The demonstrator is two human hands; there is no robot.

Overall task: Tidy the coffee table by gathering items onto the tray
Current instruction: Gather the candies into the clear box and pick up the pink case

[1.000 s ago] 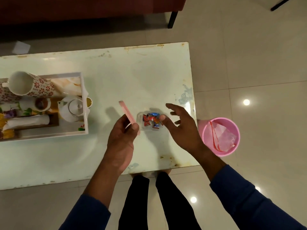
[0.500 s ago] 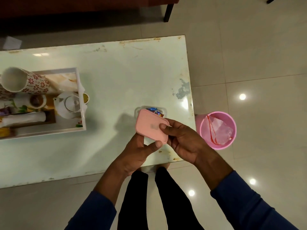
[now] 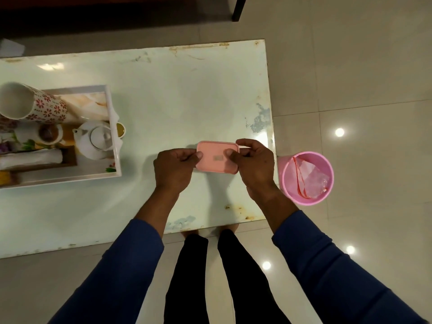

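A pink lid [image 3: 216,156] lies flat on top of the small container of sweets, which it hides, near the right end of the coffee table [image 3: 163,90]. My left hand [image 3: 175,167] grips the lid's left edge with its thumb on top. My right hand [image 3: 253,163] grips the right edge, thumb pressed on the lid. The white tray [image 3: 115,146] stands at the table's left, holding a white teapot [image 3: 94,139], a flower-patterned jug [image 3: 30,105], a cup [image 3: 48,133] and a rolled white cloth [image 3: 30,157].
A pink waste bin [image 3: 307,177] with a clear bag inside stands on the floor just off the table's right edge. A dark furniture leg [image 3: 238,8] is beyond the table's far side. My legs are below the near edge.
The lid, held upright beside the open container a second ago, has been turned flat and lowered onto it. Both hands now hold its two ends.
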